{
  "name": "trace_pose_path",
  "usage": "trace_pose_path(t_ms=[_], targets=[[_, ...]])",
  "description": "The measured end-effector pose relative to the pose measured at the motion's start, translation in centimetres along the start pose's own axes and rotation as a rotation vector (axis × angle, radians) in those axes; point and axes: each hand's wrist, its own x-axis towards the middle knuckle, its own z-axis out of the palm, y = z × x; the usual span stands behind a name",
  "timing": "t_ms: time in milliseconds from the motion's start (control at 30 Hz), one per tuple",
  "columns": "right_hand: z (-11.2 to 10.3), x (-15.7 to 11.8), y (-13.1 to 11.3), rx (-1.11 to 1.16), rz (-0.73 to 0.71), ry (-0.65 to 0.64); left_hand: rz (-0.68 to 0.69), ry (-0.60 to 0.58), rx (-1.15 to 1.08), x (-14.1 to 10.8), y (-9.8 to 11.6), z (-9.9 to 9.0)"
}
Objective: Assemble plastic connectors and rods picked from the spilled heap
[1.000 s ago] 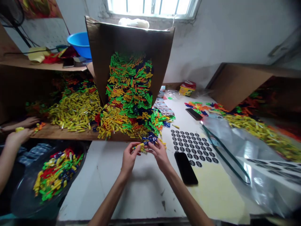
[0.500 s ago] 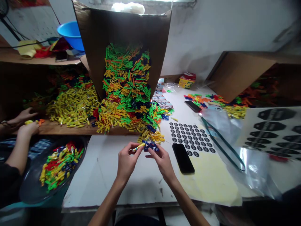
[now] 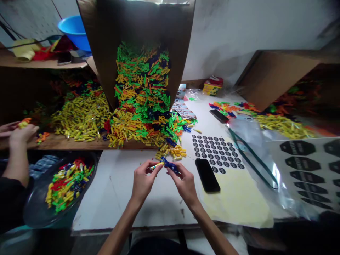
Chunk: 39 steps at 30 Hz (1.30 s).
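My left hand [image 3: 142, 177] is closed in a pinch on a small yellow tube [image 3: 156, 165] with a printed label. Between the fingertips of my right hand [image 3: 186, 181] is a dark blue plastic toy piece [image 3: 170, 165]. The tube and the blue piece meet end to end; whether they are joined I cannot tell. Both hands are above the white tabletop [image 3: 117, 194]. Just beyond them lie loose yellow pieces [image 3: 177, 152], at the foot of a heap of green, yellow, orange and blue plastic pieces [image 3: 143, 88] spilling from an upright cardboard box [image 3: 177, 46].
A black phone [image 3: 208, 176] lies right of my hands on a sheet of black octagonal stickers [image 3: 212, 147]. Farther right are a green strap [image 3: 252, 159] and clear plastic bags. At left, a co-worker's hands [image 3: 21, 132] hold small pieces above a black basin [image 3: 34, 209].
The blue piece has turned so its end lines up with the yellow tube. At left, the co-worker's hands have moved up and left, and an orange piece lies on the board there.
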Motion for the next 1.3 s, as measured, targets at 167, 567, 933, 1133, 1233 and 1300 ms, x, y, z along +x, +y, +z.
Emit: trace_pose_path(t_ms=[167, 567, 933, 1133, 1233, 1300], targets=[[-0.2, -0.2, 0.4, -0.032, -0.046, -0.027, -0.026, -0.033, 0.021, 0.1, 0.0, 0.0], [-2.8, 1.3, 2.0, 0.263, 0.225, -0.239, -0.014, -0.269, -0.075, 1.1, -2.3, 0.1], [-4.5, 16.4, 4.1, 0.125, 0.098, 0.17, 0.137, -0.146, 0.875, 12.3, -3.5, 7.0], [-2.5, 19.9, 4.6, -1.028, 0.163, -0.343, 0.029, -0.19, 0.912, 13.5, -3.8, 5.4], [-2.1, 19.5, 4.9, -1.059, 0.145, -0.36, -0.032, -0.213, 0.896, 12.3, -4.3, 4.3], [-2.6, 18.8, 4.6, -1.058, 0.139, -0.298, -0.022, -0.242, 0.902, 11.0, -4.8, 4.2]])
